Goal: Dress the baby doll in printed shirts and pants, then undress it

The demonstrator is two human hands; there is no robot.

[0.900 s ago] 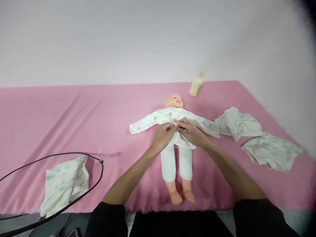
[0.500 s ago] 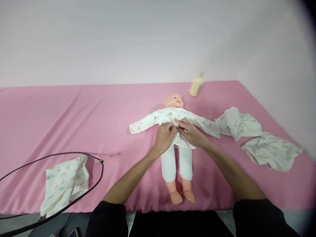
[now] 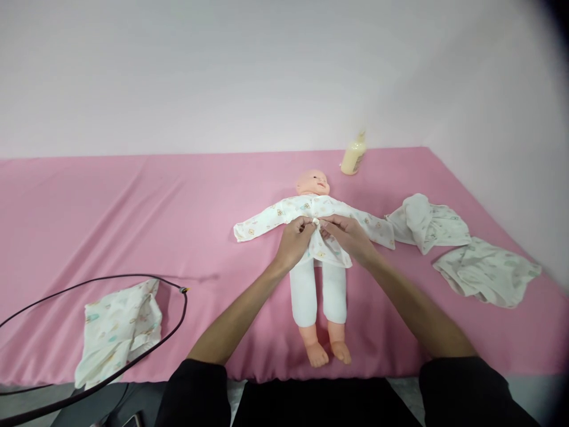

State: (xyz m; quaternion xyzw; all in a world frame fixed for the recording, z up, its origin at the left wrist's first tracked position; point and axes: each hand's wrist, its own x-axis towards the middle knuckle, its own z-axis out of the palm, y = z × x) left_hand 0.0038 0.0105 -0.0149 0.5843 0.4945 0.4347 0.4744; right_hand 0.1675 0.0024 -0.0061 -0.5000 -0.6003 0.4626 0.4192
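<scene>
A baby doll (image 3: 312, 182) lies on its back on the pink sheet (image 3: 200, 207), feet towards me. It wears a white printed baby shirt (image 3: 296, 207), its long sleeves spread to both sides. Bare white legs show below the hem and end in pink feet. At the chest, my left hand (image 3: 294, 240) pinches the shirt's front from the left. My right hand (image 3: 349, 234) pinches the same front from the right, fingertips close to the left ones. A small bunch of cloth sticks up between them; any fastener there is too small to make out.
A pump bottle (image 3: 353, 155) of pale yellow liquid stands behind the doll. Two crumpled white garments (image 3: 429, 222) lie at right, one near the doll's sleeve. At front left, a black cable (image 3: 146, 350) loops across a folded printed cloth (image 3: 111, 323). A wall rises behind.
My fingers have drawn up a small bunch of shirt cloth that now shows between them. My right hand's fingers have shifted and straightened a little. The doll stays in place.
</scene>
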